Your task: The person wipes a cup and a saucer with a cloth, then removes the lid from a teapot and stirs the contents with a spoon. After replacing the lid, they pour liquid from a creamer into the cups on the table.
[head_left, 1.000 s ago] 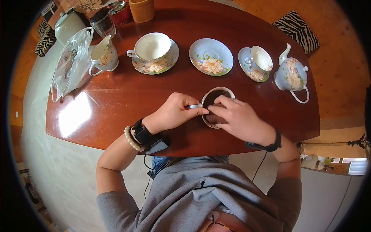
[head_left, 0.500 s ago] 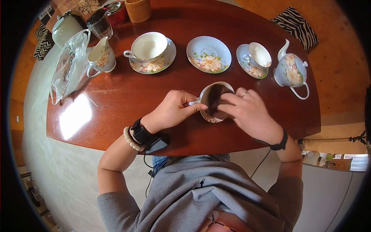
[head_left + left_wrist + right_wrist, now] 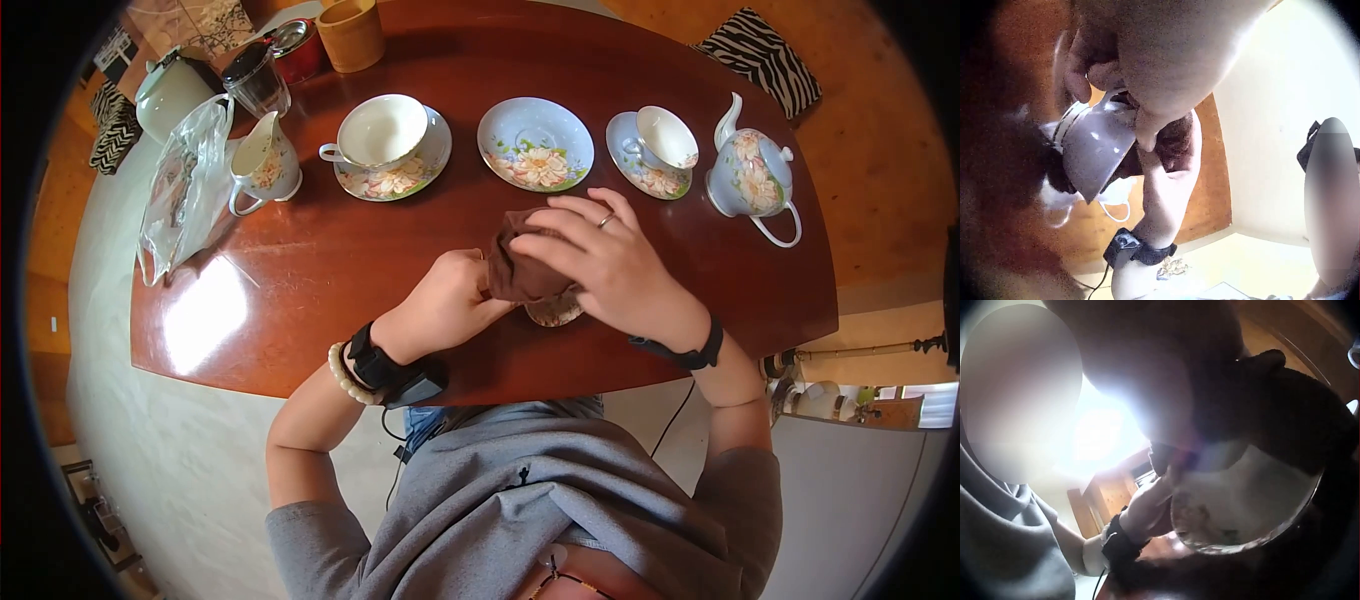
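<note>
Head view
Left hand (image 3: 447,295): fingers curled at the cup's (image 3: 555,308) handle side, gripping it at the table's (image 3: 330,250) 6 o'clock edge.
Right hand (image 3: 600,258): fingers bent over a brown cloth (image 3: 520,265), pressing it onto the tilted cup.
Cup: mostly hidden; only a floral patch of wall shows under the cloth, at 6 o'clock from the bare saucer (image 3: 535,143).
Risk: the cup is thin glazed china held off the table by a small handle; I judge a hard twist of the cloth could slip it from the grip and crack it on the wood.
Risk 2: the table is polished and glossy, so a dropped cup would likely skid towards the near edge.
Others: 2 cups on saucers (image 3: 383,130) (image 3: 665,137), a teapot (image 3: 750,175) at 3 o'clock and a jug (image 3: 265,155) at 10 o'clock, all round, pale blue and flowered; a crinkled clear bag (image 3: 185,180) beside the jug.

Left wrist view
Cup (image 3: 1094,150): smooth, shiny, flaring to a thin rim, lying on its side.
Left hand (image 3: 1147,56): thumb and fingers pinch the curved handle.
Cloth (image 3: 1175,137): soft, dark, bunched at the mouth.

Right wrist view
Cup (image 3: 1241,500): white glossy curve with a faint flower print.
Cloth (image 3: 1285,419): draped over the cup's upper side.
Right hand: too close and blurred; I cannot tell the finger state here.
</note>
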Tool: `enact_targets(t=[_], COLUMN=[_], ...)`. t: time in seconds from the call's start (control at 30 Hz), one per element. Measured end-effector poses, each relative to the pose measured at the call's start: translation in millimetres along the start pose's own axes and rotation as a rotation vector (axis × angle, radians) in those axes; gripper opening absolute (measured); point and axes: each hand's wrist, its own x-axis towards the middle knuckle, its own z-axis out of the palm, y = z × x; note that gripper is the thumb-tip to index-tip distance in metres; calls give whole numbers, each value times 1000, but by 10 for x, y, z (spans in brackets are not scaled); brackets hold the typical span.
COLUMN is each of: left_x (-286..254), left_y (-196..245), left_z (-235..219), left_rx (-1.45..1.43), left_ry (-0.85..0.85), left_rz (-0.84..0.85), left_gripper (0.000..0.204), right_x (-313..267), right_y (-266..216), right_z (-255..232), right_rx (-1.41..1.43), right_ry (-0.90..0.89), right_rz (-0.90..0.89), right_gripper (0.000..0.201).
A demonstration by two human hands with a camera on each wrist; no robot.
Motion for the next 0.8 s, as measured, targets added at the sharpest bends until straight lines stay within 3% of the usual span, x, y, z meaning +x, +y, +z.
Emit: enact_targets(t=[0.03,0.1,0.13,0.2,0.23,0.33,0.37,0.47,0.5,0.63,0.67,0.73,0.8], left_x=[6,41,52,77,94,120,136,118,97,72,65,81,109], left_y=[29,144,200,280,277,287,310,230,201,276,280,255,207], left_z=[-16,-57,-74,-105,-106,-102,-107,9,49,-16,-21,-16,9], left_rx=[45,130,127,123,103,63,60,50,45,155,190,199,145], left_ry=[-26,-82,-99,-124,-119,-127,-139,-65,-22,-61,-52,1,84], left_rz=[-3,-6,-107,-308,-303,-283,-265,-76,9,-102,-104,-82,-41], left_gripper=[27,28,25,21,22,22,22,22,23,19,19,20,23], right_x=[-9,-68,-112,-293,-277,-265,-211,-17,-2,-60,-166,-375,-443], right_y=[43,186,254,437,430,305,206,102,53,250,374,550,511], right_z=[-15,14,49,351,376,221,150,-88,-83,-37,94,454,599], right_rx=[29,588,911,910,909,692,567,146,142,663,967,1201,1134], right_ry=[-19,-11,5,186,274,175,232,-105,-97,-7,9,255,418], right_rz=[26,415,611,602,594,539,423,-56,-31,371,615,676,740], right_gripper=[56,50,48,47,46,48,44,48,49,47,45,45,42])
